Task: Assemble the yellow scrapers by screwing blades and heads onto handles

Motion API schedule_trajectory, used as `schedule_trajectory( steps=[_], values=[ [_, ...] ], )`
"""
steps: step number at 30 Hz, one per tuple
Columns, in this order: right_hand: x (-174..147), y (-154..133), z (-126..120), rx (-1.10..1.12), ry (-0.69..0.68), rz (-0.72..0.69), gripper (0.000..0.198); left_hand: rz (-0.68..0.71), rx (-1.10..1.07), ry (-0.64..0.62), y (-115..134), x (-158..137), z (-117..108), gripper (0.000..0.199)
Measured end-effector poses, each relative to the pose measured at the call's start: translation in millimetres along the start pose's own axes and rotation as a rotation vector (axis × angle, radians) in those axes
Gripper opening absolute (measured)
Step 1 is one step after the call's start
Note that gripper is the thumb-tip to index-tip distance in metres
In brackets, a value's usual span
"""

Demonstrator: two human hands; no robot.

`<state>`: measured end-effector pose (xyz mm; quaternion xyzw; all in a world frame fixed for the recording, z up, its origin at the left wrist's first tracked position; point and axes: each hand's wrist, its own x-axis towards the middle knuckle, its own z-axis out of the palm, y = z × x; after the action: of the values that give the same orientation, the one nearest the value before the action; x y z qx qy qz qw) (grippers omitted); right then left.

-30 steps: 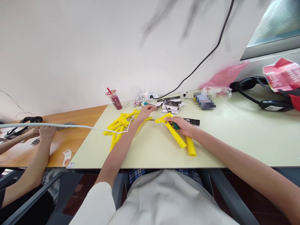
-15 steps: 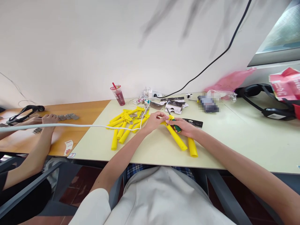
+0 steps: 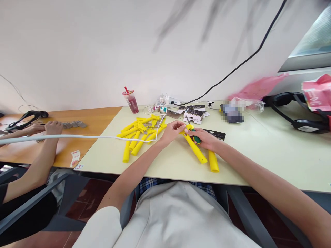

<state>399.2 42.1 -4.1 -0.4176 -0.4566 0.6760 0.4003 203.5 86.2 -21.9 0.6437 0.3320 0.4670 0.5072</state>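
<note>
My left hand [image 3: 174, 131] is closed, its thumb and fingers pinching the head end of a yellow scraper [image 3: 196, 149]. The scraper's tube handle slants down to the right over the table. My right hand [image 3: 203, 137] is wrapped round a screwdriver [image 3: 196, 139] with a green and yellow handle, and its fingertips meet the scraper's head. The screwdriver's thin shaft points up and away to the left. Fingers hide most of the scraper's head. Another yellow handle [image 3: 213, 162] lies just below my right wrist. To the left is a pile of yellow scrapers [image 3: 139, 132].
A white cable [image 3: 103, 137] crosses in front of the pile. Behind stand a drink cup [image 3: 132, 102] and a power strip [image 3: 165, 100], with black-and-white cards [image 3: 193, 115] nearby. Headphones [image 3: 297, 117] lie at right. A co-worker's hands [image 3: 53, 128] are over the wooden table at left.
The view has shifted slightly. My hands stay together at the scraper's head, with the screwdriver still in the right one. Only small finger movements show.
</note>
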Motion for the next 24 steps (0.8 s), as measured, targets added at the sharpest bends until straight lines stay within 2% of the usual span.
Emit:
schedule_trajectory(
  steps=[6,8,10,13,15,20,24],
  values=[
    [4,0,-3,0.064,0.067,-0.009,0.05,0.031,0.103,0.086,0,8,-13,0.038],
    [5,0,-5,0.105,0.099,-0.024,0.047,0.038,0.266,0.127,2,13,-26,0.028],
    [6,-1,-6,0.154,0.147,-0.03,0.044,0.056,0.532,0.122,2,16,-43,0.018],
    [7,-1,-8,0.213,0.223,-0.035,0.045,0.115,0.878,0.028,-1,16,-63,0.014],
    [9,-1,-10,0.219,0.253,-0.053,0.045,0.141,0.954,-0.029,-5,17,-68,0.015],
    [9,-6,-15,0.263,0.282,-0.094,0.044,0.162,0.914,-0.155,-15,41,-51,0.017],
    [8,-11,-18,0.28,0.302,-0.114,0.044,0.056,0.882,-0.302,-15,77,-29,0.022]
  ],
)
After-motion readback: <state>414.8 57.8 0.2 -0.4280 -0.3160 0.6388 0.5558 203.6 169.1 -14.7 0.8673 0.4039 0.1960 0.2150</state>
